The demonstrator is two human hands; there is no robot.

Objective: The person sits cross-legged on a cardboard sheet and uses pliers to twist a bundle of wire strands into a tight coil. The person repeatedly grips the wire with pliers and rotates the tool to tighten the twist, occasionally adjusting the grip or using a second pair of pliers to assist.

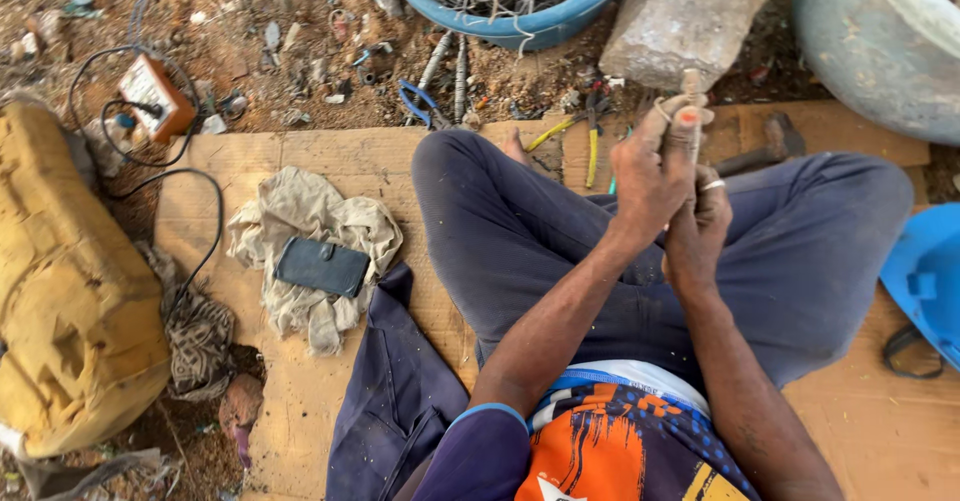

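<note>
l hand [650,166] fingers clenched on metal rod [692,89], r hand [697,223] gripping it below

Single head cam, looks steeply down, close over crossed legs [620,251] and cardboard [300,381]; ground beyond at top.

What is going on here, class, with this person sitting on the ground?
A person sits cross-legged on a flat brown cardboard sheet. Both hands are raised together over the knees: the left hand and right hand grip a thin, pale metal rod, held upright. A grey stone block, a blue plastic basin of bent wire, yellow-handled pliers and a hammer lie ahead.
</note>
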